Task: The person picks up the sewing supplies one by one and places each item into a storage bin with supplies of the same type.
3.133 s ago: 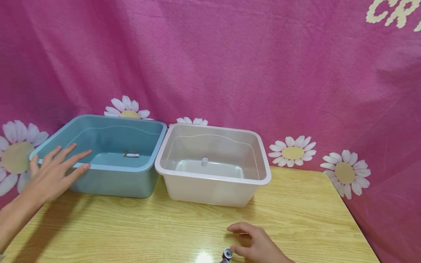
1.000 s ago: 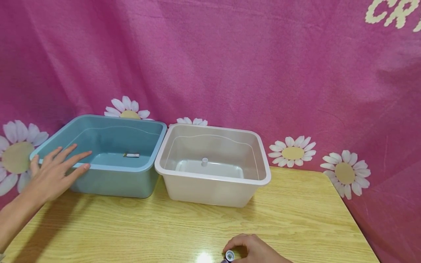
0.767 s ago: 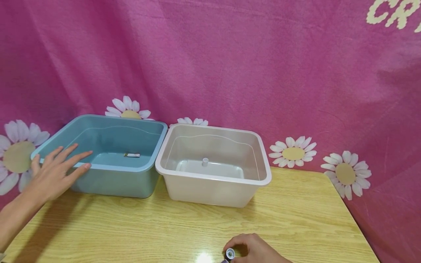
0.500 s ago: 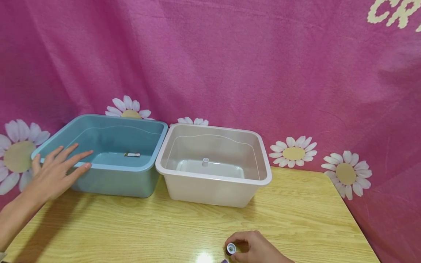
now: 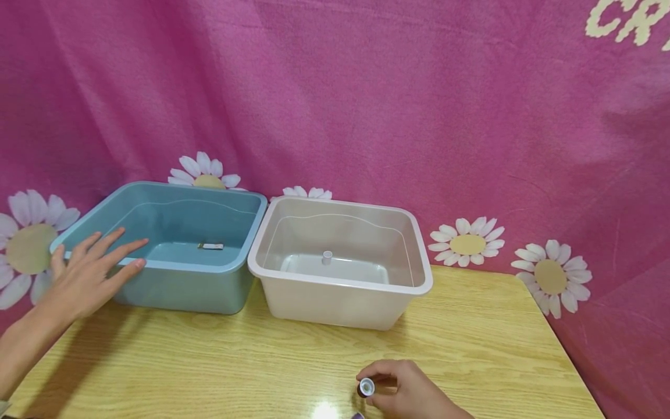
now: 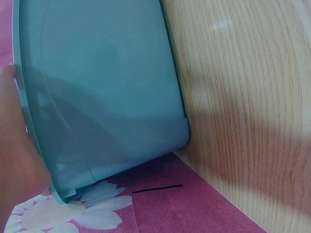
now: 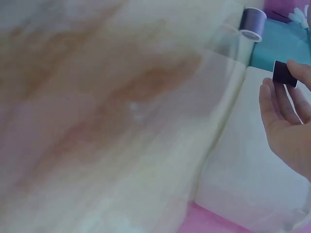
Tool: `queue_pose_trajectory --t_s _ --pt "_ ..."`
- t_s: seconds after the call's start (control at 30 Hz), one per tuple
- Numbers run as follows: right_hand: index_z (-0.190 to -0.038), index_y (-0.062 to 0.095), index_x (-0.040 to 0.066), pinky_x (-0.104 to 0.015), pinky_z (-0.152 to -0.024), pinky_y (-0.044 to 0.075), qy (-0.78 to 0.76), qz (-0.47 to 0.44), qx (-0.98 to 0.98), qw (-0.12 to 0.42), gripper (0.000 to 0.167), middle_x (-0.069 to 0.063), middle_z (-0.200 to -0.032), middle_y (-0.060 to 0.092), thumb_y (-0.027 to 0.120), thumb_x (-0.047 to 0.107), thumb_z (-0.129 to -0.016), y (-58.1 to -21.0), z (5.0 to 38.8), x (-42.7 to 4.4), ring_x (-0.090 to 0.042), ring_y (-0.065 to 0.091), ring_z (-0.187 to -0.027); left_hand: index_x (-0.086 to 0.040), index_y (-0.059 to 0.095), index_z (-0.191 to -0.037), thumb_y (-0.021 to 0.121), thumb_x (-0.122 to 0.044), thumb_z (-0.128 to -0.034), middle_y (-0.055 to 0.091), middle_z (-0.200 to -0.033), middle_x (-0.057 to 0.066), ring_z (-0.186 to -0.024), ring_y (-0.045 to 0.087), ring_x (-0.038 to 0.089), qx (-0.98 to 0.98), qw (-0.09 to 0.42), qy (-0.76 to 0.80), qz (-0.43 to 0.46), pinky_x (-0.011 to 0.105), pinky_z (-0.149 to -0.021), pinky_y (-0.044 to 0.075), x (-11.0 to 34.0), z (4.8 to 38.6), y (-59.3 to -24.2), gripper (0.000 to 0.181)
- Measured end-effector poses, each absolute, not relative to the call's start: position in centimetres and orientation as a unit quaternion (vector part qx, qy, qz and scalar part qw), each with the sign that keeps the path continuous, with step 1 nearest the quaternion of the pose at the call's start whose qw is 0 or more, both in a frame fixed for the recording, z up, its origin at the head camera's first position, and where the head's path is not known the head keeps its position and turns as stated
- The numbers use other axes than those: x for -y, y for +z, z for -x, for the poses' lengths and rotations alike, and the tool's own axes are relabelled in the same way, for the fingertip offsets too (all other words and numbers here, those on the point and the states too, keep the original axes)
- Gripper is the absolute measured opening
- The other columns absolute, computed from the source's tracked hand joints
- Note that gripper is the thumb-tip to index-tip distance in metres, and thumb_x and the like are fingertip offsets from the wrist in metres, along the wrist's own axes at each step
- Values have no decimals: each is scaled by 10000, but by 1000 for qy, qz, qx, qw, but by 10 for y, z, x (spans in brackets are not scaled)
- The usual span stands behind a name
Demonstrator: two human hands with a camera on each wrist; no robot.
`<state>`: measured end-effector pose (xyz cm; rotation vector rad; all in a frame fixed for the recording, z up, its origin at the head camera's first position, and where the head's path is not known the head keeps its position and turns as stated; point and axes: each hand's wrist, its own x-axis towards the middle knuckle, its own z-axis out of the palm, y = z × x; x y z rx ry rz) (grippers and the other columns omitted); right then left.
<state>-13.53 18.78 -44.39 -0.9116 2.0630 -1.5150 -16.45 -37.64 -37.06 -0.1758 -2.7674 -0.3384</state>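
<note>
My right hand (image 5: 413,393) pinches a small dark thread spool (image 5: 366,387) with a white end between thumb and fingers, over the front of the table. In the right wrist view the same dark spool (image 7: 285,74) sits at the fingertips. Close by, a purple thread spool (image 7: 253,22) stands on the table; only its top edge enters the head view at the bottom. My left hand (image 5: 91,276) rests on the near left rim of the blue tub (image 5: 178,288), fingers spread and straight. The left wrist view shows that hand (image 6: 19,150) along the tub's rim.
A beige tub (image 5: 335,305) stands right of the blue one, rims touching. Inside it is a small white cylinder (image 5: 327,258). A small flat white stick (image 5: 211,247) lies in the blue tub. Behind the wooden table (image 5: 220,361) hangs a pink daisy cloth (image 5: 366,105).
My right hand closed its fingers on the dark spool, then raised it slightly away from the purple one, which stays behind. The left hand keeps its place on the blue tub.
</note>
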Motion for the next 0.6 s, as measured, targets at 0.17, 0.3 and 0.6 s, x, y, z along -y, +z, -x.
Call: queue_pose_trajectory --t_s 0.17,0.3,0.6 --pt "-1112 710 14 -284 -891 522 -525 305 -771 195 205 -60 -1074 709 715 99 -926 -428 134 -186 -124 673 -999 -170 493 -1471 483 -449 -1031 290 -1560 261 -1351 195 620 976 172 -122 63 789 -987 -113 377 165 -371 521" --pt "-1109 724 75 -301 -906 516 -507 293 -792 171 197 26 -1039 711 728 151 -927 -416 136 -186 -132 674 -996 -175 482 -1481 481 -452 -1031 285 -1561 263 -1351 190 622 976 170 -119 65 790 -985 -114 377 165 -372 528" --pt "-1113 712 87 -304 -874 539 -514 347 -778 97 217 3 -993 729 740 64 -899 -399 142 -188 -196 702 -952 -176 480 -1484 486 -441 -1031 283 -1563 261 -1360 180 620 974 175 -124 69 787 -985 -123 378 164 -372 525"
